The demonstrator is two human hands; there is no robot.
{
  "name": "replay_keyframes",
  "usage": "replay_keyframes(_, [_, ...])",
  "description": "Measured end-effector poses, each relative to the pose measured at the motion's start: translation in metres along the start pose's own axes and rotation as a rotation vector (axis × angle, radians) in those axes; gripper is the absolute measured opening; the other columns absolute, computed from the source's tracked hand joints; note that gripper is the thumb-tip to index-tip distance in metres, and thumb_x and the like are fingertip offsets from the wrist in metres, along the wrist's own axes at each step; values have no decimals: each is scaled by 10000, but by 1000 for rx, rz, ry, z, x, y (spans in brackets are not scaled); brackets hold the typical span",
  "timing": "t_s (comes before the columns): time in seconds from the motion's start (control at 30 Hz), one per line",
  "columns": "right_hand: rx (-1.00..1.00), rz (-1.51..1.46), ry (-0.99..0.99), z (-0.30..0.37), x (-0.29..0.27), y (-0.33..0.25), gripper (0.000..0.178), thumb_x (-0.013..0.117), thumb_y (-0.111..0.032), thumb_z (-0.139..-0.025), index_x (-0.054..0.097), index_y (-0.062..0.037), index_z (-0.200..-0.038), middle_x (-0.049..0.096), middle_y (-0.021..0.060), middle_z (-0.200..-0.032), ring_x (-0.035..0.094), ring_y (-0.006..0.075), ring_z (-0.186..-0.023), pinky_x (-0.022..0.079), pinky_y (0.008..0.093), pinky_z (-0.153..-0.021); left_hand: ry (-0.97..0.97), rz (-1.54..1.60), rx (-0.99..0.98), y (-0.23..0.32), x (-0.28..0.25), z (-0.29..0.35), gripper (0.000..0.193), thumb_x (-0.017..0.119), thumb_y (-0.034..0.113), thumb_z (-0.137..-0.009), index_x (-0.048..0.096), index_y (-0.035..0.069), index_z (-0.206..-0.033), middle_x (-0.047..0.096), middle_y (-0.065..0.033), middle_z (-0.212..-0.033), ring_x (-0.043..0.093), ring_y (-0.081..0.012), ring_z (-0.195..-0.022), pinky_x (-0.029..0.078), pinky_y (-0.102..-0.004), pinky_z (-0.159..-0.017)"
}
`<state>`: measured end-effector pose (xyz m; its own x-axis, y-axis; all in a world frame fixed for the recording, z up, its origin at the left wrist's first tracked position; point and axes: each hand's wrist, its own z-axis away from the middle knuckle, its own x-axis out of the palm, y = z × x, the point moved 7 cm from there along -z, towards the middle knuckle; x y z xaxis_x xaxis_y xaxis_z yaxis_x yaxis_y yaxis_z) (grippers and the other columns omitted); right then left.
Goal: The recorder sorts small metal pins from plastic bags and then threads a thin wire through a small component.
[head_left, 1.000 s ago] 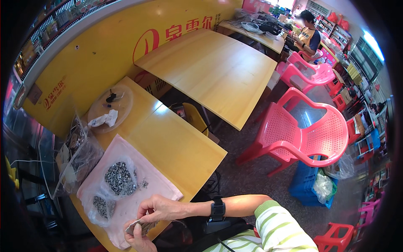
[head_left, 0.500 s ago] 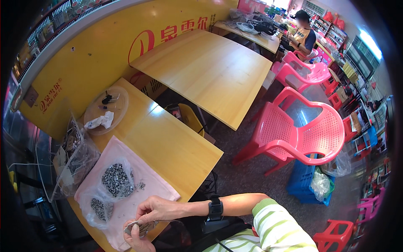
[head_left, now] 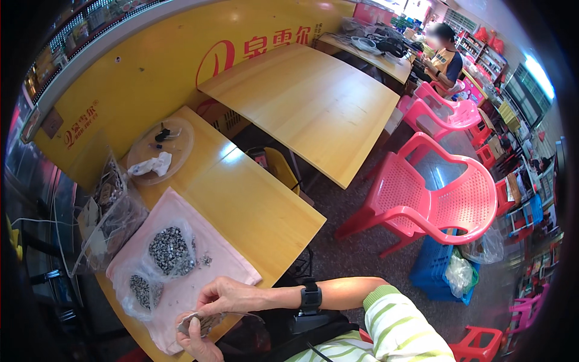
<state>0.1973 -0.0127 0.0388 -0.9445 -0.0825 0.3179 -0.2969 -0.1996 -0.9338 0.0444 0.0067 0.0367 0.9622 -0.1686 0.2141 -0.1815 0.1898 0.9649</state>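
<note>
Low in the view, my right hand (head_left: 226, 295) pinches a flat, greyish-brown piece (head_left: 211, 324) from above, its thumb and fingers pressed together. My left hand (head_left: 198, 345) grips the same piece from below, with the thumb up on its face. The exact kind of this piece cannot be made out. Just beyond my hands a pink cloth (head_left: 232, 260) covers the near end of a wooden table. On it rest a larger clear bag (head_left: 172, 250) and a smaller bag (head_left: 145, 291), both with small dark and silvery bits. A few loose bits (head_left: 205, 260) lie beside the larger bag.
A round clear tray (head_left: 184, 142) holds a white crumpled wrapper (head_left: 151, 165) and small dark items. A clear plastic-wrapped box (head_left: 105, 223) stands left of the cloth. Pink chairs (head_left: 416, 187) and a blue crate (head_left: 431, 271) stand right. A person (head_left: 445, 60) sits far off.
The whole view has shifted slightly, with the tables and cloth showing a little differently. My hands stay in nearly the same place, and the flat piece between them has tilted a little.
</note>
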Motion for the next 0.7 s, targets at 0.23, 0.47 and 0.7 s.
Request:
replay_keyframes(0.23, [-13,-5,32,6,2,2,238,649,-227,-849,652,9,-878,615,15,-737,555,68,-688,464,237,-625,-1,-36,-9,2,6,9,240,622,182,-812,544,51,-996,558,-26,-932,546,-116,-873,447,-268,-787])
replay_keyframes(0.47, [-106,60,5,7,6,-4,217,637,-225,-870,652,-15,-923,600,-8,-738,519,49,-683,437,235,-599,-78,83,-105,-3,4,8,222,587,174,-821,554,46,-1000,568,-38,-961,558,-137,-902,457,-286,-800])
replay_keyframes(0.7, [-21,140,98,13,-8,-5,179,620,-150,-886,641,5,-973,642,19,-840,584,65,-743,497,226,-649,-122,289,-333,-22,21,2,156,574,65,-830,597,11,-975,623,-44,-916,591,-111,-861,480,-263,-794])
